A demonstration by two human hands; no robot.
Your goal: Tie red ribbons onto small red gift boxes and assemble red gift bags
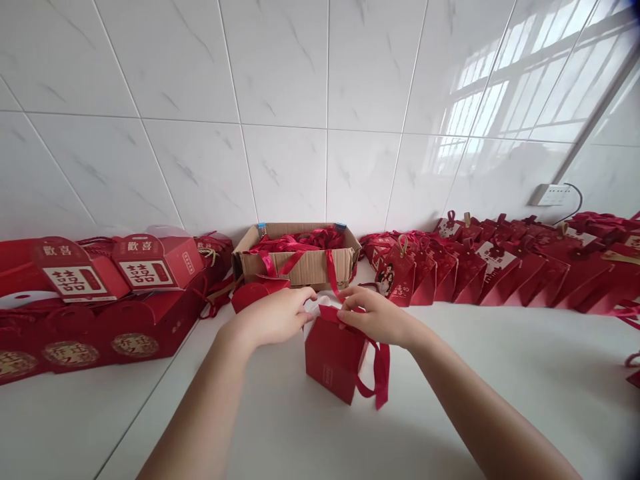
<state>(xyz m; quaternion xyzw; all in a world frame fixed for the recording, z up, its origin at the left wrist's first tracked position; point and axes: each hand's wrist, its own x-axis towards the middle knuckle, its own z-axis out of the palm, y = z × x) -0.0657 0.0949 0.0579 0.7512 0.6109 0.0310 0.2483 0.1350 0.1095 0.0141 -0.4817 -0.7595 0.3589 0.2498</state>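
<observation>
A small red gift box [330, 360] stands on the white table between my hands, turned at an angle to me. My left hand [280, 312] is at its top left edge, thumb and fingers closed on the upper flap, where a bit of white shows. Pinched at the top of the box by my right hand [375, 316] is a dark red satin ribbon [382, 377], whose loose ends hang down the right side. Just behind my left hand lies another red box [260, 291], partly hidden.
An open cardboard box [310, 267] full of red ribbons stands against the tiled wall. Stacked red gift boxes [75, 280] are on the left. Rows of finished-looking red boxes [465, 273] line the right, below a power strip [553, 195].
</observation>
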